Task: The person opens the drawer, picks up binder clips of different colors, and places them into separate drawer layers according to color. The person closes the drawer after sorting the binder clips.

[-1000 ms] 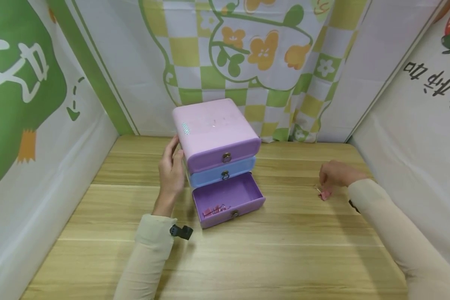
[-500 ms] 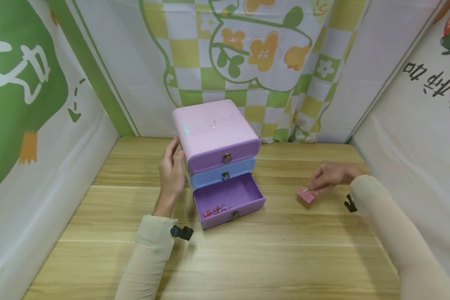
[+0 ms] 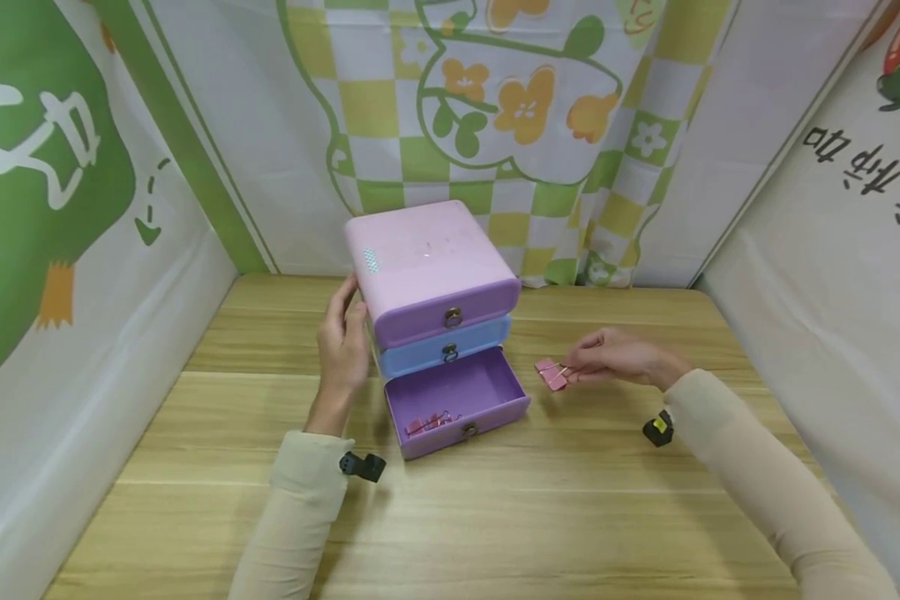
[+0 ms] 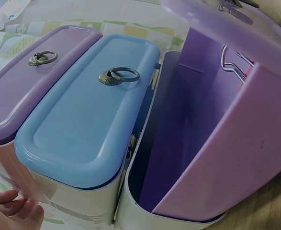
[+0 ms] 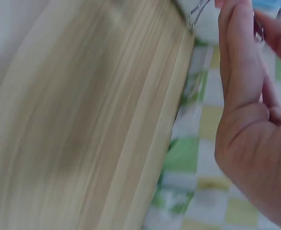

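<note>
A small chest of drawers (image 3: 435, 258) with a pink top stands on the table, turned slightly. Its purple bottom drawer (image 3: 487, 379) is pulled out, with several pink binder clips (image 3: 429, 422) lying near its front. The purple top drawer (image 3: 487, 298) and blue middle drawer (image 4: 90, 115) are closed. My left hand (image 3: 342, 350) rests against the chest's left side, fingers relaxed; its fingertips show at the side wall in the left wrist view. Right of the open drawer, my right hand (image 3: 618, 358) pinches a pink binder clip (image 3: 551, 375) by its wire handles, above the table.
The wooden table (image 3: 570, 517) reaches to a checkered curtain (image 3: 510, 192) behind the chest. White printed panels enclose both sides, the left panel (image 3: 187, 225) and the right panel (image 3: 810, 275). Each sleeve carries a small black camera, such as the left camera (image 3: 363, 466).
My right hand picked up the pink binder clip from the table's right side and carried it left, close to the open drawer. The left hand and chest have stayed in place.
</note>
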Action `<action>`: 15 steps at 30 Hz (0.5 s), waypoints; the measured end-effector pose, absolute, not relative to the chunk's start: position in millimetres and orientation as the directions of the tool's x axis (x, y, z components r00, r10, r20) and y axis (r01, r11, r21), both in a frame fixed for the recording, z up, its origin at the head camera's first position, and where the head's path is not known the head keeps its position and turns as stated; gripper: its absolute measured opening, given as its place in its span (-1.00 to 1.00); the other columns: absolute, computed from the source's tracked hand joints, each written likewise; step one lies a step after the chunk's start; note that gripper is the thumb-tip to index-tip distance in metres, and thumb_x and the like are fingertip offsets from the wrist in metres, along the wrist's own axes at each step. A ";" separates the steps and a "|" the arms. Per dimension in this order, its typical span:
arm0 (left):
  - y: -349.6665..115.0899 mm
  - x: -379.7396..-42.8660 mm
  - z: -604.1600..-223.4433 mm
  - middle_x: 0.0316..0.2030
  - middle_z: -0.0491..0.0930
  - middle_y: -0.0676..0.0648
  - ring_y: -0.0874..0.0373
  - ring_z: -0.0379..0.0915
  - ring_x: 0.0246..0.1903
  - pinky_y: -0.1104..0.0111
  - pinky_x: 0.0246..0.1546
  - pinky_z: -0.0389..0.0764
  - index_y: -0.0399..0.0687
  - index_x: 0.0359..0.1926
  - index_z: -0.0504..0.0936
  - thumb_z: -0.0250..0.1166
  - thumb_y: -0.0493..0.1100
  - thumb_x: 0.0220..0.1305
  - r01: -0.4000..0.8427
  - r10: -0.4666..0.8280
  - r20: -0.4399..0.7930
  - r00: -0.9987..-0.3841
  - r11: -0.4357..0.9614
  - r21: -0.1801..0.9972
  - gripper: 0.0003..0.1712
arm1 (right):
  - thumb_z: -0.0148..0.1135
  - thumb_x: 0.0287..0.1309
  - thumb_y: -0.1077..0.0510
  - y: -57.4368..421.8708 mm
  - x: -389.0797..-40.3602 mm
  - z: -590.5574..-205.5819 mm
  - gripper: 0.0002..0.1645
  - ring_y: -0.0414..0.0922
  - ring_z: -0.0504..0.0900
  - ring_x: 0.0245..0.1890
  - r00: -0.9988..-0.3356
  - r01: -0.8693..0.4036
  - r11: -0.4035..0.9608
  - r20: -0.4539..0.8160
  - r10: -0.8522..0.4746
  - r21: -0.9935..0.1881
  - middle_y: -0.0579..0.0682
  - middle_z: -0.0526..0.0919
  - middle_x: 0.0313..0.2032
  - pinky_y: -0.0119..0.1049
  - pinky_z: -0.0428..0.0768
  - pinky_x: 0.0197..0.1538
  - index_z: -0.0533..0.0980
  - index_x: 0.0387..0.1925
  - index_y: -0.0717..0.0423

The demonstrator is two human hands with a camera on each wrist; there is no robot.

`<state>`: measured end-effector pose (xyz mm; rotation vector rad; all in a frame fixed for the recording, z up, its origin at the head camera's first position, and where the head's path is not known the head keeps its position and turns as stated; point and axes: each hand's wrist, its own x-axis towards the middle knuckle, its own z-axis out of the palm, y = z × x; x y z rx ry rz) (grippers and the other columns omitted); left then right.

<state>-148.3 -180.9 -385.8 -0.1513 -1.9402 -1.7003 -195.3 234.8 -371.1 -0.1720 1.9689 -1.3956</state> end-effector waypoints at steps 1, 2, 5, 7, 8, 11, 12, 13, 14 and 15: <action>-180.9 -148.5 -385.7 0.53 0.40 -0.15 -0.03 0.23 0.57 -0.02 0.64 0.26 -0.12 0.54 0.39 -0.01 -0.23 0.59 0.431 -0.267 0.470 -0.841 0.194 0.881 -0.43 | 0.14 0.50 0.29 228.5 -194.2 -369.9 -0.46 -0.25 0.82 -0.19 -0.746 0.279 0.400 -0.459 -0.482 -0.873 0.01 0.84 -0.22 -0.39 0.79 0.06 0.40 0.32 0.64; -181.0 -148.6 -385.6 0.53 0.40 -0.16 -0.04 0.24 0.57 -0.03 0.64 0.26 -0.14 0.54 0.38 -0.01 -0.24 0.59 0.436 -0.266 0.474 -0.840 0.191 0.880 -0.43 | 0.13 0.51 0.29 222.3 -193.0 -368.8 -0.46 -0.24 0.82 -0.19 -0.752 0.280 0.390 -0.453 -0.479 -0.877 0.01 0.84 -0.22 -0.40 0.79 0.05 0.40 0.32 0.64; -181.0 -148.9 -386.3 0.53 0.40 -0.16 -0.03 0.24 0.57 0.01 0.64 0.28 -0.14 0.55 0.38 -0.02 -0.23 0.59 0.431 -0.263 0.467 -0.844 0.184 0.883 -0.43 | 0.10 0.53 0.28 204.1 -190.2 -365.9 -0.49 -0.23 0.82 -0.18 -0.763 0.284 0.369 -0.441 -0.472 -0.885 0.02 0.85 -0.21 -0.40 0.80 0.03 0.42 0.32 0.62; -180.9 -148.4 -386.7 0.53 0.40 -0.14 -0.01 0.25 0.57 0.07 0.63 0.29 -0.12 0.55 0.38 -0.02 -0.20 0.59 0.424 -0.262 0.459 -0.849 0.180 0.887 -0.42 | 0.09 0.54 0.28 192.3 -188.4 -364.7 -0.51 -0.21 0.83 -0.16 -0.766 0.282 0.365 -0.437 -0.471 -0.887 0.03 0.85 -0.19 -0.35 0.79 0.08 0.44 0.31 0.59; -180.9 -148.1 -387.0 0.53 0.40 -0.14 -0.01 0.25 0.56 0.08 0.63 0.30 -0.12 0.55 0.38 -0.02 -0.19 0.59 0.422 -0.261 0.457 -0.851 0.179 0.889 -0.42 | 0.08 0.55 0.27 186.3 -187.4 -364.3 -0.52 -0.21 0.83 -0.16 -0.767 0.282 0.366 -0.437 -0.470 -0.887 0.04 0.85 -0.17 -0.31 0.79 0.11 0.46 0.30 0.58; -181.0 -147.4 -387.5 0.53 0.40 -0.13 0.00 0.25 0.56 0.10 0.63 0.30 -0.11 0.55 0.38 -0.02 -0.16 0.60 0.420 -0.262 0.457 -0.850 0.186 0.888 -0.42 | 0.11 0.54 0.26 169.0 -185.7 -364.8 -0.53 -0.19 0.83 -0.15 -0.769 0.270 0.373 -0.431 -0.472 -0.888 0.09 0.85 -0.12 -0.19 0.75 0.19 0.49 0.29 0.53; -181.1 -147.2 -387.4 0.53 0.40 -0.14 0.00 0.25 0.56 0.10 0.63 0.30 -0.12 0.55 0.38 -0.02 -0.15 0.60 0.420 -0.263 0.458 -0.849 0.190 0.888 -0.42 | 0.12 0.53 0.26 163.9 -185.3 -365.1 -0.54 -0.19 0.84 -0.16 -0.772 0.267 0.372 -0.428 -0.469 -0.889 0.11 0.85 -0.10 -0.16 0.73 0.21 0.51 0.28 0.52; -181.2 -147.0 -387.2 0.53 0.40 -0.14 0.00 0.25 0.56 0.10 0.63 0.30 -0.12 0.55 0.38 -0.02 -0.15 0.59 0.421 -0.262 0.460 -0.848 0.192 0.886 -0.42 | 0.13 0.53 0.26 159.2 -185.1 -365.7 -0.55 -0.18 0.84 -0.16 -0.776 0.262 0.372 -0.424 -0.468 -0.890 0.15 0.84 -0.08 -0.13 0.72 0.23 0.52 0.27 0.52; -181.2 -146.9 -386.9 0.53 0.40 -0.15 -0.01 0.25 0.57 0.09 0.63 0.29 -0.13 0.55 0.37 -0.02 -0.15 0.59 0.424 -0.262 0.463 -0.847 0.194 0.885 -0.42 | 0.14 0.52 0.27 154.6 -185.0 -366.3 -0.56 -0.18 0.84 -0.17 -0.778 0.257 0.372 -0.420 -0.467 -0.892 0.17 0.84 -0.05 -0.12 0.72 0.23 0.53 0.26 0.51; -181.2 -146.7 -386.7 0.53 0.40 -0.15 -0.02 0.25 0.57 0.09 0.63 0.29 -0.14 0.55 0.37 -0.02 -0.15 0.59 0.425 -0.261 0.465 -0.846 0.195 0.884 -0.42 | 0.14 0.52 0.27 150.3 -184.9 -366.9 -0.56 -0.18 0.84 -0.17 -0.781 0.250 0.373 -0.414 -0.468 -0.894 0.20 0.83 -0.03 -0.11 0.72 0.23 0.54 0.26 0.50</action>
